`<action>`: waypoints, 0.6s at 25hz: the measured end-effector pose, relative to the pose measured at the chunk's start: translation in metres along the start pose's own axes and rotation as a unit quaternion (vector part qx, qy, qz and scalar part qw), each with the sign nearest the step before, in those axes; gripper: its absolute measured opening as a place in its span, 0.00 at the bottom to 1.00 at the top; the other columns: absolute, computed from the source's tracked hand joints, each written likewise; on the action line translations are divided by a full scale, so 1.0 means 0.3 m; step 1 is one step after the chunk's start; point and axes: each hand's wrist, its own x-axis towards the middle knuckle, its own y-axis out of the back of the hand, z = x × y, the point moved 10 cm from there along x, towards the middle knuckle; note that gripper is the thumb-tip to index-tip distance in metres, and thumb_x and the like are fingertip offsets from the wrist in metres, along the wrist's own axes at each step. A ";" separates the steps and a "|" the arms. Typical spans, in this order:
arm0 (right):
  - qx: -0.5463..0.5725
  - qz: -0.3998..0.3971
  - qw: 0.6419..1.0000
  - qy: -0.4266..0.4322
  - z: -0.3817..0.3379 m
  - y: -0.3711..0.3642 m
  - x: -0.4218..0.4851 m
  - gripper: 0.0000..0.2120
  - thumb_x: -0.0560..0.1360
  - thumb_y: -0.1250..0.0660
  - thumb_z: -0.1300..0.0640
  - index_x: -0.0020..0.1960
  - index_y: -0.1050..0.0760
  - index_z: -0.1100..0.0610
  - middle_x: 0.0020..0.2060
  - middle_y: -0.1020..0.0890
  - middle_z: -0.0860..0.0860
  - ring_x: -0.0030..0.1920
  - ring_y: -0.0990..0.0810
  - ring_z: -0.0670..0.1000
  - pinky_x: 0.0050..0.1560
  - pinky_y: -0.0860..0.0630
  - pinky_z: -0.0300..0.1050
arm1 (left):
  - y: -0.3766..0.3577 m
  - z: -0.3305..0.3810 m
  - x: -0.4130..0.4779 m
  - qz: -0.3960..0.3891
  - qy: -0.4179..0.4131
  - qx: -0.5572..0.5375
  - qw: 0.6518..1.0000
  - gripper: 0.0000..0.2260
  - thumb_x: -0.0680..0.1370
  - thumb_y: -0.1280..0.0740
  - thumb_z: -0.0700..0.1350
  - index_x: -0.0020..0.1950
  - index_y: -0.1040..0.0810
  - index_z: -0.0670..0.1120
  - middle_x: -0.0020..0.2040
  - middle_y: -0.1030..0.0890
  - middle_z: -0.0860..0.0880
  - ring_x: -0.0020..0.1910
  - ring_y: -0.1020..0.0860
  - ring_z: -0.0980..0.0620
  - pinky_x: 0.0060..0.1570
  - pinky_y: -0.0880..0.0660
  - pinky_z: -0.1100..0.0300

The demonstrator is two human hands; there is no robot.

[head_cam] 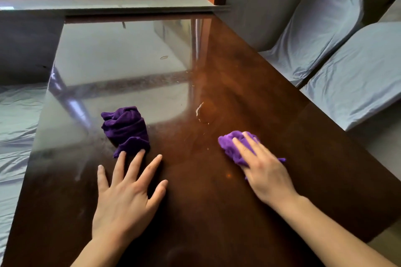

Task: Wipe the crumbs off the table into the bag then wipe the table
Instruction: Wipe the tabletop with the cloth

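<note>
A glossy dark brown table (217, 212) fills the view. My right hand (263, 169) presses flat on a purple cloth (231, 144) at the right of the table, fingers spread over it. A second, darker purple cloth (124, 129) lies bunched at the left centre. My left hand (128, 193) lies flat on the table with fingers apart, its fingertips touching that cloth's near edge. A small wet patch (204, 112) and a few pale crumbs (207, 149) sit between the two cloths. No bag is in view.
Two chairs in pale grey covers (325, 28) stand along the right edge. More pale fabric (15, 125) lies off the left edge. A window and sill (104, 4) run behind the table's far end.
</note>
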 end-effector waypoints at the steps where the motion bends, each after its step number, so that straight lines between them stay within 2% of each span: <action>1: -0.003 0.002 0.999 -0.039 0.061 0.006 0.048 0.28 0.79 0.35 0.55 0.77 0.37 0.51 0.77 0.34 0.57 0.77 0.36 0.59 0.76 0.37 0.53 | -0.002 0.001 0.002 0.002 0.002 0.003 1.000 0.27 0.73 0.62 0.71 0.73 0.58 0.71 0.79 0.48 0.56 0.78 0.60 0.48 0.73 0.58 0.36; 5: 0.040 -0.001 0.980 -0.193 0.141 -0.024 0.278 0.23 0.82 0.44 0.41 0.76 0.38 0.41 0.79 0.38 0.51 0.78 0.40 0.62 0.77 0.42 0.57 | -0.002 0.001 0.010 0.006 0.017 0.007 1.000 0.26 0.73 0.63 0.72 0.71 0.61 0.73 0.80 0.50 0.54 0.77 0.64 0.48 0.73 0.60 0.37; 7: 0.032 -0.014 0.980 -0.194 0.084 -0.062 0.339 0.22 0.81 0.49 0.36 0.74 0.38 0.36 0.79 0.39 0.47 0.78 0.43 0.62 0.78 0.46 0.59 | -0.002 -0.003 0.010 0.005 0.017 0.010 1.000 0.26 0.73 0.62 0.72 0.71 0.61 0.73 0.80 0.50 0.54 0.77 0.64 0.47 0.73 0.60 0.37; 11: 0.047 -0.048 0.993 -0.093 -0.055 -0.076 0.349 0.21 0.79 0.48 0.34 0.72 0.37 0.31 0.80 0.41 0.43 0.79 0.45 0.61 0.78 0.47 0.58 | 0.002 -0.003 0.008 0.004 0.020 0.005 1.000 0.26 0.73 0.62 0.72 0.71 0.61 0.74 0.80 0.51 0.55 0.77 0.63 0.48 0.73 0.59 0.38; 15: 0.055 -0.076 0.991 0.096 -0.252 -0.088 0.210 0.22 0.78 0.42 0.35 0.71 0.36 0.31 0.79 0.40 0.42 0.78 0.41 0.59 0.77 0.42 0.58 | 0.003 -0.003 0.005 0.009 0.016 0.007 1.000 0.26 0.72 0.63 0.72 0.70 0.61 0.74 0.80 0.51 0.55 0.77 0.63 0.48 0.74 0.59 0.38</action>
